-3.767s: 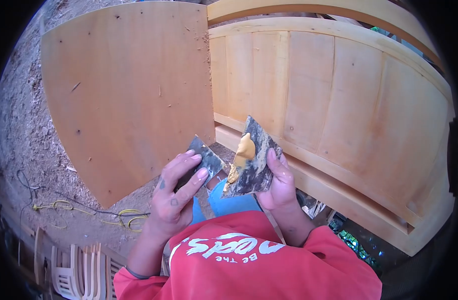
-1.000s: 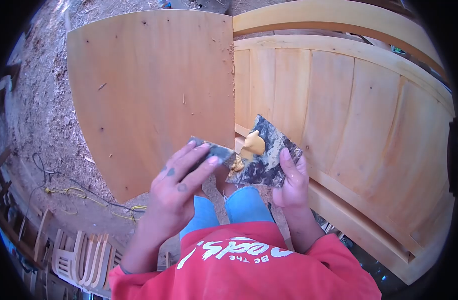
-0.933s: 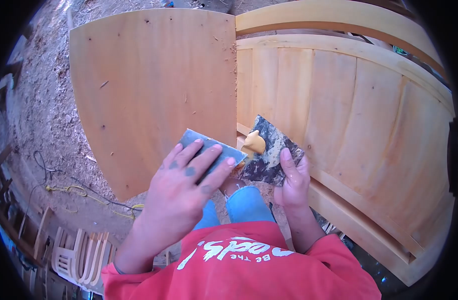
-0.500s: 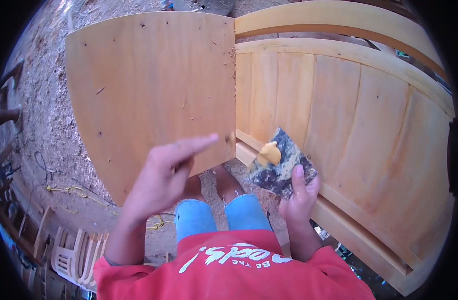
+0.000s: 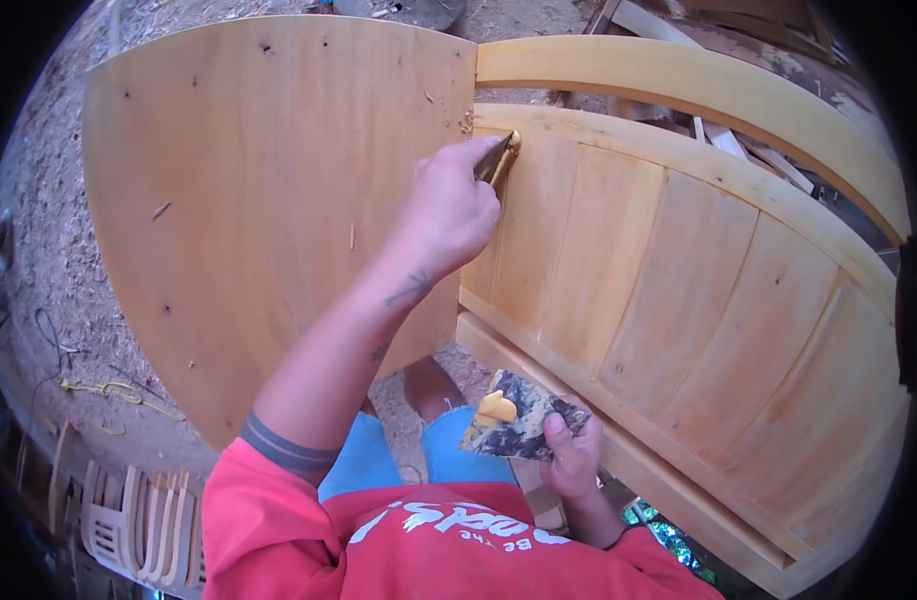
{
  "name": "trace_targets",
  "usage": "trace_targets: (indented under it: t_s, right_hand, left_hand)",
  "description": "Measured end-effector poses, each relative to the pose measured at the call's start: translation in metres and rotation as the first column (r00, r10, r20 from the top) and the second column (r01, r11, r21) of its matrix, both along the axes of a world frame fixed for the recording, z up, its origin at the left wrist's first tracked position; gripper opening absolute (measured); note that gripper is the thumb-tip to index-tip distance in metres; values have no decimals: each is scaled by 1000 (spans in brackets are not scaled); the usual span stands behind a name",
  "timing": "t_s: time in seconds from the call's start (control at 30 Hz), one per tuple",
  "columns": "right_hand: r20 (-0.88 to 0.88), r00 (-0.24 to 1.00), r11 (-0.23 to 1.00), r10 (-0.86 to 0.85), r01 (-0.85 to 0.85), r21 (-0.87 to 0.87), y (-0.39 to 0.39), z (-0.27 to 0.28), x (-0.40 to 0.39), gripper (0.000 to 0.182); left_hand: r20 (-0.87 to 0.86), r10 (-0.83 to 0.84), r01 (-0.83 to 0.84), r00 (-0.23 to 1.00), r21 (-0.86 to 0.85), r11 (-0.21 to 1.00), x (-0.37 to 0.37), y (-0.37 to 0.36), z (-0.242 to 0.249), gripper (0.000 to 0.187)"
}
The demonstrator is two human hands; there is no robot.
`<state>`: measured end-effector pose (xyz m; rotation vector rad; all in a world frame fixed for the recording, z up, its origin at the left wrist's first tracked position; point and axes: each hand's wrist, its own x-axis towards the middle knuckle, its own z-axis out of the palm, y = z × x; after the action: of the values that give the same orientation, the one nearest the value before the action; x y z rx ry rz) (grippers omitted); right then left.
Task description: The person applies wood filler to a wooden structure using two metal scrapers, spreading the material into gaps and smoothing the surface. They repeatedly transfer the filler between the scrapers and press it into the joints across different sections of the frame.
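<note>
My left hand (image 5: pixel 450 205) is raised and grips a small putty scraper (image 5: pixel 498 157), whose tip carries tan filler and touches the top rail of a slatted wooden panel (image 5: pixel 678 290) near its left corner. My right hand (image 5: pixel 568 455) is low by my knee and holds a dark stained board (image 5: pixel 518 425) with a lump of tan wood filler (image 5: pixel 496 407) on it. A flat plywood sheet (image 5: pixel 268 190) stands just left of the scraper.
A curved wooden beam (image 5: pixel 698 90) runs above the slatted panel. Sawdust-covered ground (image 5: pixel 38 280) lies to the left, with a yellow cord (image 5: pixel 98 390) and a white plastic chair (image 5: pixel 128 520) at lower left.
My left hand has lifted from the filler board up to the top rail of the slatted panel with the scraper. My right hand has lowered the board toward my knee.
</note>
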<state>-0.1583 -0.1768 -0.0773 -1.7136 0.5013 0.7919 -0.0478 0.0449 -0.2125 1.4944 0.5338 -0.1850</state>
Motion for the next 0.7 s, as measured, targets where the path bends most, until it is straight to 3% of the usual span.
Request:
trace_targets:
  t_s: [0.23,0.33,0.47,0.57,0.6,0.7]
  right_hand:
    - [-20,1000,1000,-20,19,-15,13,8,6,26]
    - [-54,998,999,19,-21,-40,14,14,10,27]
    - [-71,992,995,102,-102,3,4,6,14,29]
    - [-108,992,998,69,-69,11,3,7,15,31]
    - [-114,990,996,81,-83,-11,1,8,13,31]
    - [-126,985,992,114,-120,-36,-4,5,23,31]
  left_hand:
    - [-69,-28,28,997,-4,1000,12,-6,7,44]
    - [156,160,-172,975,65,983,9,-26,8,44]
    - [291,35,-57,956,68,996,-4,-23,18,44]
    - [181,75,-74,981,-9,997,-4,-5,0,44]
    - [74,115,-108,991,-94,990,1,1,-6,43]
    - [22,34,-32,999,-69,997,15,-3,0,43]
